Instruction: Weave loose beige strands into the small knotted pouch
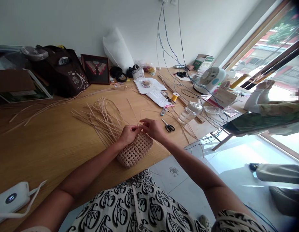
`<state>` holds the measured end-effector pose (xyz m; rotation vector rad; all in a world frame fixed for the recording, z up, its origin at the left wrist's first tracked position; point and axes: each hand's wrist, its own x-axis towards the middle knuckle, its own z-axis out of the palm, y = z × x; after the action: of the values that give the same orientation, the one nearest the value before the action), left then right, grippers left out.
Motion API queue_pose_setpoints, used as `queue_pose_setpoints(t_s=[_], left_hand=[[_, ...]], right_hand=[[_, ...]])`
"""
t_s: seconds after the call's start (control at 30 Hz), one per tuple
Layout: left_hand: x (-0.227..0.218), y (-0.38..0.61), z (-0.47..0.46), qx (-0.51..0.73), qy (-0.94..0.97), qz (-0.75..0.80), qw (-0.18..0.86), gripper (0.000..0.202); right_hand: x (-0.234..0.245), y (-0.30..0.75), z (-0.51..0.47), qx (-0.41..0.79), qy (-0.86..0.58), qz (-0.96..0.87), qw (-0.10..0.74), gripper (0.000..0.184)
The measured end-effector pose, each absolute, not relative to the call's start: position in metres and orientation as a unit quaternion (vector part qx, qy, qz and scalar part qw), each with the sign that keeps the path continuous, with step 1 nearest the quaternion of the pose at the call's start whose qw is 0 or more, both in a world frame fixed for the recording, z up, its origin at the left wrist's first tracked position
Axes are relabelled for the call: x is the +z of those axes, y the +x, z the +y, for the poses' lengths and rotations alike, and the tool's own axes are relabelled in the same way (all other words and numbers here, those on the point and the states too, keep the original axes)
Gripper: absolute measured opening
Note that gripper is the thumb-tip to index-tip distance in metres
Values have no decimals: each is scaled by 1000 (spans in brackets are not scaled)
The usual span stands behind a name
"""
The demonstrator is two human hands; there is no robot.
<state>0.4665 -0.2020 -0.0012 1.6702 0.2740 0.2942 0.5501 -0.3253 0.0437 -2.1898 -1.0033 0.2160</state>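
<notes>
A partly woven basket (136, 149) of pinkish-tan strips lies at the table's front edge. Long loose weaving strips (101, 116) fan out from it to the left and back. My left hand (129, 134) is closed at its upper rim, thumb and finger pinching a strip. Right beside it, my right hand (151, 129) pinches at the same rim, fingers bent over the strips. The fingertips of both hands nearly meet, and the exact strip between them is too small to make out. Black-handled scissors (168, 125) lie to the right of my right hand.
Farther back are a yellow thread spool (175, 96), papers (156, 93), a glass jug (190, 112) and a white fan (209, 80). A framed piece (95, 69) and dark bag (59, 69) stand along the wall. A white power bank (11, 199) lies front left. Another person (267, 112) sits at right.
</notes>
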Motion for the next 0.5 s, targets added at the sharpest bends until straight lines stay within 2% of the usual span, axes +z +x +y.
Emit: queue_pose_setpoints(t_s=[0.07,0.2,0.33,0.43,0.5], left_hand=[[-3,467,-201,127,752,120,635,28],[-6,468,-202,131,786,117,593,26],[-4,468,-203,132,803,121,568,22],[-3,467,-204,118,785,133,594,18],[-4,468,-205,101,753,150,633,16]], right_hand=[[55,553,-322,118,-849,-422,294,18],[83,556,-307,105,-879,-440,151,11],[102,559,-282,267,-886,-361,118,12],[115,571,-262,356,-858,-323,180,14],[128,584,-251,416,-807,-280,311,14]])
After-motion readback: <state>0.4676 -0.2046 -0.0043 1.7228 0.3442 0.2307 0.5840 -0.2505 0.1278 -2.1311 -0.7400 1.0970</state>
